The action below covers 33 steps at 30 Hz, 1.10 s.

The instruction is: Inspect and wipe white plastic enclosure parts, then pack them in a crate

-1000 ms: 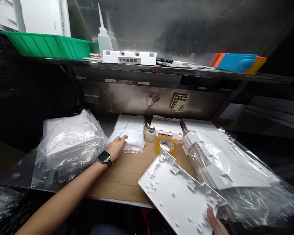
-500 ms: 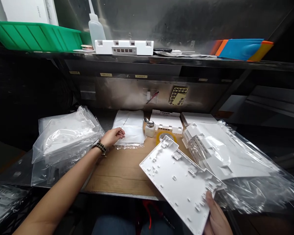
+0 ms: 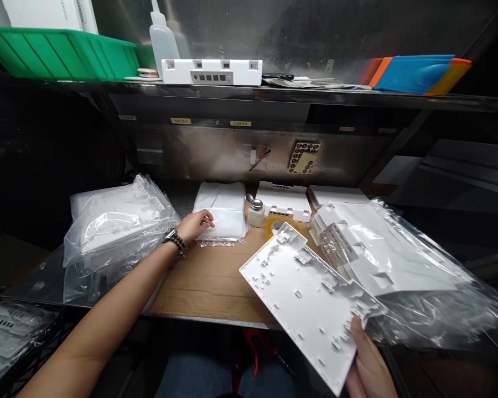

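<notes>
My right hand [image 3: 367, 354] grips a white plastic housing shell [image 3: 302, 298] by its lower right end, thumb on the inner face. The shell is tilted, its clips and posts facing me. At the left edge of a stack of clear plastic bags [image 3: 222, 213], my left hand [image 3: 197, 224] rests with its fingers curled together. Whether a bag is pinched in them I cannot make out. Left of that hand lies a pile of bagged white shells [image 3: 116, 221]; on the right are more white shells [image 3: 365, 249] in clear plastic.
Behind the shell are a roll of yellow tape [image 3: 274, 225], a small pump bottle [image 3: 256, 214] and a white housing [image 3: 284, 202]. A shelf [image 3: 315, 95] crosses above, carrying a green bin [image 3: 66, 55], a squeeze bottle [image 3: 164, 44] and a blue-orange holder [image 3: 417, 74]. Cardboard [image 3: 207, 287] covers the tabletop.
The view has shifted slightly, so the scene sits a little higher. Both hands keep nearly the same places, the left at the bags and the right holding the shell.
</notes>
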Available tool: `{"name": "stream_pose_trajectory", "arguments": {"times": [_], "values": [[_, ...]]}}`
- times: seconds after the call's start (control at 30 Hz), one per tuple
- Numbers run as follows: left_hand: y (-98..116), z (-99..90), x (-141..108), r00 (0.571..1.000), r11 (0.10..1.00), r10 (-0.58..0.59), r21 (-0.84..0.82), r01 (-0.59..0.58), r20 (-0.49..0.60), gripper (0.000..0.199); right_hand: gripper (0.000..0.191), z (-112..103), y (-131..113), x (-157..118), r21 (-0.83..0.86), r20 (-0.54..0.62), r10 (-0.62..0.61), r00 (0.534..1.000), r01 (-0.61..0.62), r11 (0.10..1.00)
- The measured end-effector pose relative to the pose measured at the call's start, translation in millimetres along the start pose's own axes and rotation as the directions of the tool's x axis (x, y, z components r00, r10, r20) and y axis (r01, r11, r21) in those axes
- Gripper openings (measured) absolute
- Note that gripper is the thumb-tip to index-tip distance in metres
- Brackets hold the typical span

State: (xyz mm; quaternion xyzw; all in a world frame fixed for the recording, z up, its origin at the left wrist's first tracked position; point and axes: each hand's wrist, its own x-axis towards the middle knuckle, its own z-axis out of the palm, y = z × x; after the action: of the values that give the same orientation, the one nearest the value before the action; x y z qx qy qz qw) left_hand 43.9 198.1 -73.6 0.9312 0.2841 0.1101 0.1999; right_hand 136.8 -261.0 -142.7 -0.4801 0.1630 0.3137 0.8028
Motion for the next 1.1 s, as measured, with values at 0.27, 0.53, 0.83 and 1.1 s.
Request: {"name": "stream_pose_trajectory", "arguments": {"times": [0.27,0.53,0.83,1.1], "values": [[7.7,1.2,-11.0,0.998,0.995,0.038,0.087,-0.043,0.059,0.032,0.099,-0.4,-1.4,-1.4,-0.042,0.008,0.038,0.999,-0.038,0.998],[10.3,-4.4,-5.5,1.0,0.999,0.0,0.045,0.0,0.016,0.02,0.104,-9.8,2.3,6.3,-0.048,0.019,0.066,0.998,-0.065,0.997],[-0.6,-2.6,11.7,0.991,0.982,-0.035,-0.181,0.058,0.126,0.021,0.106,-12.8,6.5,3.0,-0.068,0.002,0.053,0.999,-0.053,0.996],[-2.4,-1.6,13.5,0.999,0.998,-0.045,-0.04,0.046,0.024,0.02,0.105,-6.1,9.6,0.3,-0.067,0.062,0.046,0.997,-0.042,0.997]]}}
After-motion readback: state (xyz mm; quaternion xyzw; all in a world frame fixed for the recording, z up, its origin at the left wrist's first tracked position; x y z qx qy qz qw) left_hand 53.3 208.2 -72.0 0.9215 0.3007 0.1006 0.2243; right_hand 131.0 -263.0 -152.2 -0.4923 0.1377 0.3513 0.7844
